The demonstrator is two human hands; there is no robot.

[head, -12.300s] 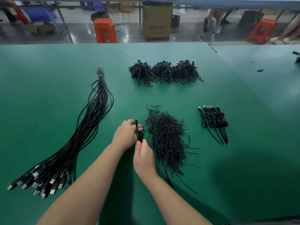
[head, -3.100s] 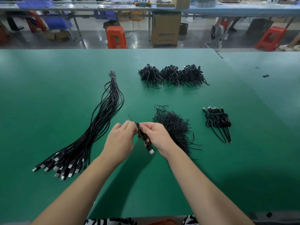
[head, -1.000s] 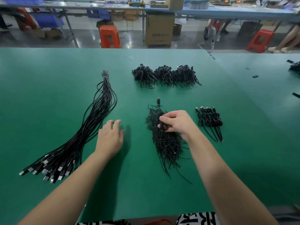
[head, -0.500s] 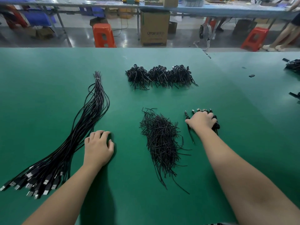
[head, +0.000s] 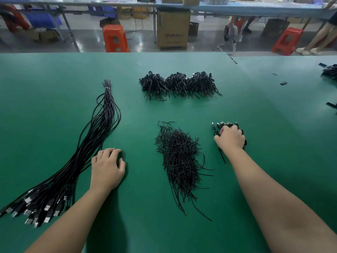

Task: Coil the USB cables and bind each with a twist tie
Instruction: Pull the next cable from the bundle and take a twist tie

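Head view. The right hand (head: 230, 138) lies palm down on the row of coiled cables (head: 224, 124), forearm stretched forward and to the right across the green table (head: 54, 88). Its fingers are bent over the coils, with the fingertips at the plug ends; whether this grip actually closes on a coil or only presses on the row cannot be told, since the back of the hand hides the underside. Plug tips show just beyond the fingertips, and one tail of cable runs back toward the person along the inner side of the wrist.

The left hand (head: 107, 167) rests palm down on the table, fingers loosely bent and together, thumb out to the right; its grip holds nothing. The forearm runs back to the lower left edge of the view.

Just to the left of the left hand, with the knuckles near or touching its strands, lies the bundle of uncoiled cables (head: 87, 147), plugs fanned out toward the person and far ends bound together well beyond the hand. Between the two hands lies the loose heap of ties (head: 179, 161). Well beyond both hands, three dark clumps (head: 178, 84) lie side by side.
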